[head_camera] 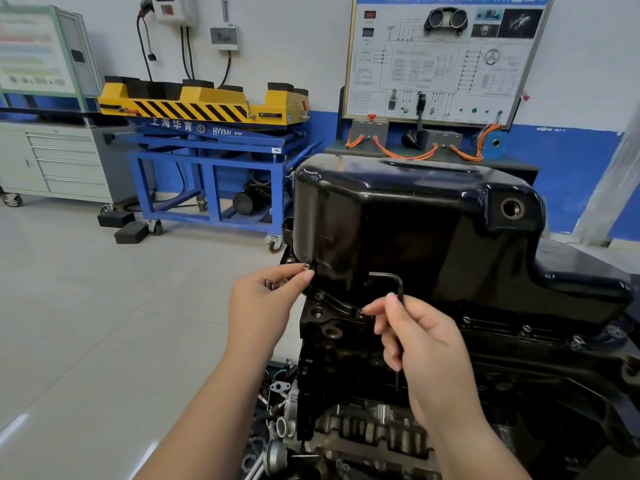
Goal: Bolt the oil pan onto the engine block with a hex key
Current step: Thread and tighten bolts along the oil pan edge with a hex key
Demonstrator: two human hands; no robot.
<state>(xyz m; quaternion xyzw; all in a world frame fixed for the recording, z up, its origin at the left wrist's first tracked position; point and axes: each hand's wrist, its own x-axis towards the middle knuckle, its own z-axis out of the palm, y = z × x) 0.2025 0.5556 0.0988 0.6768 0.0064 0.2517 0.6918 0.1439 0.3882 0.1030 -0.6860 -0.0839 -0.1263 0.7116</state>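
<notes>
my left hand (pixel 264 306) pinches tiny, likely slippery bolt (pixel 307 267) | right hand (pixel 426 348) grips stiff hex key (pixel 400 286) by long arm

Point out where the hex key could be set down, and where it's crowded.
Free: the top of the oil pan, and the floor between the engine block and the blue cart. Crowded: the pan's rim by the left hand and right hand, and the loose parts at the block's foot.
</notes>
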